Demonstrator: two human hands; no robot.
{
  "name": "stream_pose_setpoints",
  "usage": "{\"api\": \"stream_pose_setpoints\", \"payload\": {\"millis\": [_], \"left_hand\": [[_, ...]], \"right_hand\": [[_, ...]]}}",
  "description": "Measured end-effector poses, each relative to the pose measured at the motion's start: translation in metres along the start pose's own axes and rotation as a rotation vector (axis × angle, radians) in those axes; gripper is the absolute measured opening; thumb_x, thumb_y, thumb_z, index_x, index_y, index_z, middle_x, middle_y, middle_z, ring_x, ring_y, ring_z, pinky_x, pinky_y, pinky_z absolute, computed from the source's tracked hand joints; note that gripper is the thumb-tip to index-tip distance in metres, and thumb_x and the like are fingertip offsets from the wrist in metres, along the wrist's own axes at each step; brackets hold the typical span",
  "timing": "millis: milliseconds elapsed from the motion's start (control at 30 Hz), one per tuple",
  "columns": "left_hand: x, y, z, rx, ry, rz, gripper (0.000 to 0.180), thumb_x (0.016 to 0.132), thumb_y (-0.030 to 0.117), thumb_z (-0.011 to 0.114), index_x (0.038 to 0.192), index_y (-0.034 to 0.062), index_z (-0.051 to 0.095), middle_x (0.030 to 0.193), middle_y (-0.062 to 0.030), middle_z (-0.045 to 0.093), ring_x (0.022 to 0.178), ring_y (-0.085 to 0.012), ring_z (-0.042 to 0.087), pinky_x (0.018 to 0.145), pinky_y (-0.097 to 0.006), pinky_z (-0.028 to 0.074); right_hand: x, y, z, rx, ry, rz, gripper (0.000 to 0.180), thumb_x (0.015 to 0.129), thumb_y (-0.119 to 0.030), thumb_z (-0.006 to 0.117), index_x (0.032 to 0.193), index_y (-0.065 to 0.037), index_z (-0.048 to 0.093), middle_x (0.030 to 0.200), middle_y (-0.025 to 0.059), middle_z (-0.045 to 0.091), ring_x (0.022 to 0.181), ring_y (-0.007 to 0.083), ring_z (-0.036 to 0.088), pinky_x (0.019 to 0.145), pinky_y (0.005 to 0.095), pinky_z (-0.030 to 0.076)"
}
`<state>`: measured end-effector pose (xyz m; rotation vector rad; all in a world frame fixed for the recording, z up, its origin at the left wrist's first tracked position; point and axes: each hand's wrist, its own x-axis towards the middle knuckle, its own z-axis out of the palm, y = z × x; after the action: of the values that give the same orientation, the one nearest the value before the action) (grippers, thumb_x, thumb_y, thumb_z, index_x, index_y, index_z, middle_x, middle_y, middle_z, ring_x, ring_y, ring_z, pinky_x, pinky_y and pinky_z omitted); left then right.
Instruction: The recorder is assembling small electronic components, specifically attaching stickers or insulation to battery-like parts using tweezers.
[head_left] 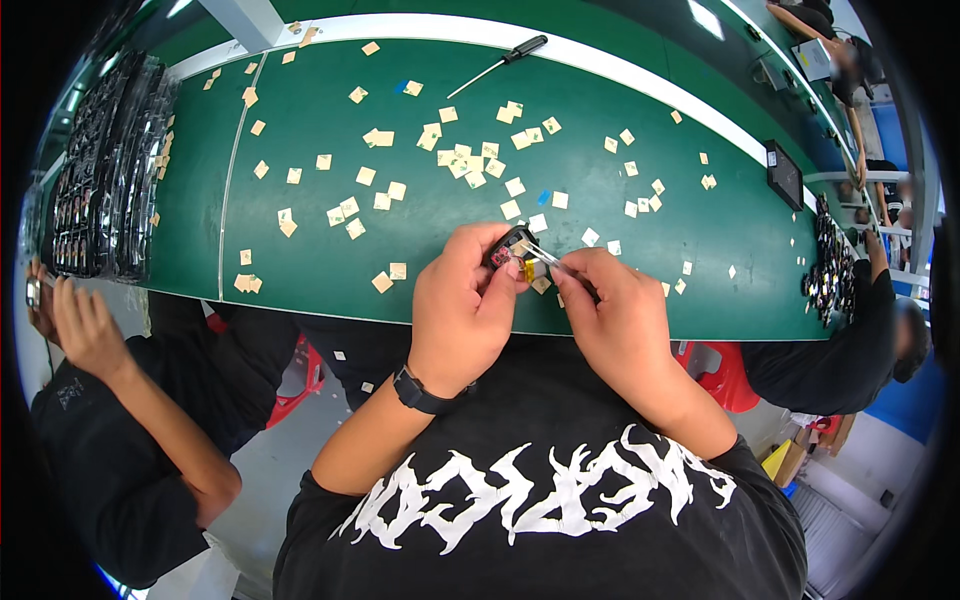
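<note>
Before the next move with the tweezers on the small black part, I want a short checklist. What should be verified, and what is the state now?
1. Left hand has a firm grip on the small black part: ok, fingers wrap it above the green table.
2. Right hand holds the tweezers: ok.
3. Tweezer tips meet the part: ok, they reach its edge; exact contact point cannot tell.
4. Small yellow piece under the part is seated: cannot tell, mostly hidden.
5. Work area free of loose backing squares: not ok, many lie scattered.
6. Screwdriver out of the way: ok, at the far edge.
</note>
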<state>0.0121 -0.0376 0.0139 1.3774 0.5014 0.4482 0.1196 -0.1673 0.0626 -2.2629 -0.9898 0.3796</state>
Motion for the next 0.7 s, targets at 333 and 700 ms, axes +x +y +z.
{"api": "stream_pose_setpoints", "payload": {"millis": [333, 700], "left_hand": [[0.006, -0.001, -0.018, -0.391, -0.150, -0.195, 0.044, 0.098, -0.004, 0.055, 0.142, -0.0044, 0.050, 0.117, -0.0111, 0.064, 0.101, -0.0165, 0.067, 0.088, -0.030, 0.060], [0.004, -0.007, -0.015, -0.320, -0.166, -0.099, 0.036, 0.099, -0.002, 0.055, 0.135, -0.0078, 0.054, 0.112, -0.0111, 0.065, 0.100, -0.0159, 0.067, 0.089, -0.030, 0.060]], "right_hand": [[-0.009, 0.003, 0.009, 0.643, 0.002, 0.227, 0.009, 0.094, -0.005, 0.069, 0.098, 0.003, 0.066, 0.078, 0.0001, 0.067, 0.065, 0.0019, 0.055, 0.056, 0.0199, 0.042], [-0.005, -0.004, 0.032, 0.897, 0.016, 0.299, 0.013, 0.094, -0.005, 0.069, 0.101, 0.004, 0.064, 0.085, 0.0039, 0.071, 0.074, 0.0049, 0.063, 0.066, 0.0190, 0.048]]}}
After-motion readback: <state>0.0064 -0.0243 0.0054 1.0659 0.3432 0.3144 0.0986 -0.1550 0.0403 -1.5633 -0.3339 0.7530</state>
